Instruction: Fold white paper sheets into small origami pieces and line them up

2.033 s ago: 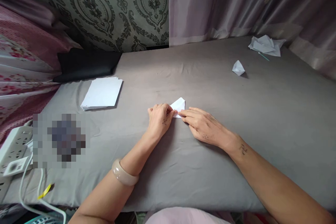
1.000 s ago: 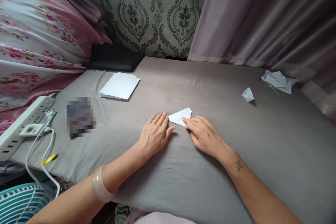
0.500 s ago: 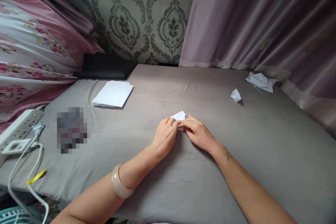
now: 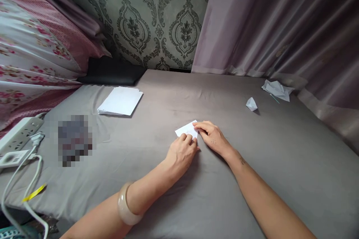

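A small folded sheet of white paper (image 4: pixel 186 129) lies on the grey cloth in front of me, between my hands. My left hand (image 4: pixel 182 154), with a pale bangle further down the arm, has its curled fingers pressed on the paper's near edge. At the paper's right edge my right hand (image 4: pixel 211 137) grips with fingers and thumb close together. The fingertips partly cover the paper, so its lower folds are hidden.
A stack of white paper (image 4: pixel 121 101) lies at the left, before a black flat item (image 4: pixel 112 71). A folded paper piece (image 4: pixel 251 104) and crumpled papers (image 4: pixel 277 90) sit at the right. A power strip (image 4: pixel 21 134) with white cables is at the left edge.
The paper shows more of its surface and lies turned differently. My left hand has shifted right and nearer to me, while my right fingers have moved onto the paper's upper right edge.
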`<action>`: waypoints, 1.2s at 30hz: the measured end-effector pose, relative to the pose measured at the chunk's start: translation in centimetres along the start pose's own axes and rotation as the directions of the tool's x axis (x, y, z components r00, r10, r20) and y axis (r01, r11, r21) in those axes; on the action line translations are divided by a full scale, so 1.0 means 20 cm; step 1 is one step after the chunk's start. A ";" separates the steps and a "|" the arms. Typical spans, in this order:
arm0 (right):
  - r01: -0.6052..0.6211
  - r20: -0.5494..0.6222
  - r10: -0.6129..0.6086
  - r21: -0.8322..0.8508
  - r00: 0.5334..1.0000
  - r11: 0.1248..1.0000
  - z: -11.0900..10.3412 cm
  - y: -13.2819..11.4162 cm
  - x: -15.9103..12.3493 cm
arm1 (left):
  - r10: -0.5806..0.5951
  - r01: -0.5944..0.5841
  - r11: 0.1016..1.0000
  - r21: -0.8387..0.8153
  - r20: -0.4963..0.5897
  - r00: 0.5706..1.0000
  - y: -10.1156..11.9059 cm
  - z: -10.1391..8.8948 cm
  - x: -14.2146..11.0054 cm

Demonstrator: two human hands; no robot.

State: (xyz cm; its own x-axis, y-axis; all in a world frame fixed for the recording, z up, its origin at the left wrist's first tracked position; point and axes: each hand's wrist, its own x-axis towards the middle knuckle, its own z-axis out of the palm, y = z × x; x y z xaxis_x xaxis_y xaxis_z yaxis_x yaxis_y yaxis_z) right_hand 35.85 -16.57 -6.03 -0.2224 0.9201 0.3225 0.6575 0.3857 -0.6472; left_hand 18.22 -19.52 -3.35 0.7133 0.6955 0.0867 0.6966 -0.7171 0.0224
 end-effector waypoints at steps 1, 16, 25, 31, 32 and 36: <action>-0.008 -0.012 0.007 -0.038 1.000 0.999 0.00 0.00 0.01 | 0.013 -0.013 1.000 0.000 -0.005 1.000 0.00 0.00 0.00; -0.232 0.091 0.268 -0.289 0.959 0.929 -0.10 -0.09 0.04 | -0.002 -0.041 0.924 -0.380 -0.112 0.994 -0.19 0.02 0.01; -0.159 0.025 0.166 -0.179 0.986 0.971 -0.05 -0.07 -0.04 | -0.088 0.070 0.855 -0.514 -0.011 0.996 -0.30 0.04 0.12; -0.167 0.023 0.175 -0.191 0.984 0.967 -0.04 -0.06 -0.02 | -0.084 0.081 0.840 -0.537 0.018 0.996 -0.32 0.04 0.14; -0.163 0.025 0.171 -0.191 0.985 0.968 -0.04 -0.06 -0.02 | -0.081 0.073 0.840 -0.538 0.009 0.997 -0.32 0.04 0.13; -0.141 0.043 0.152 -0.185 0.988 0.972 -0.04 -0.07 -0.01 | -0.085 0.043 0.846 -0.531 -0.054 0.995 -0.31 0.06 0.12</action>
State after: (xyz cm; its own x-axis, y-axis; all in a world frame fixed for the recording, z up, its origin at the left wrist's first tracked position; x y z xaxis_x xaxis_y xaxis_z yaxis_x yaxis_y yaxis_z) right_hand 35.58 -17.42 -4.68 -0.1505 0.9700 0.1908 0.8042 0.2324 -0.5471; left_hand 15.69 -13.23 -4.44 0.6463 0.7504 0.1383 0.5793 -0.6005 0.5512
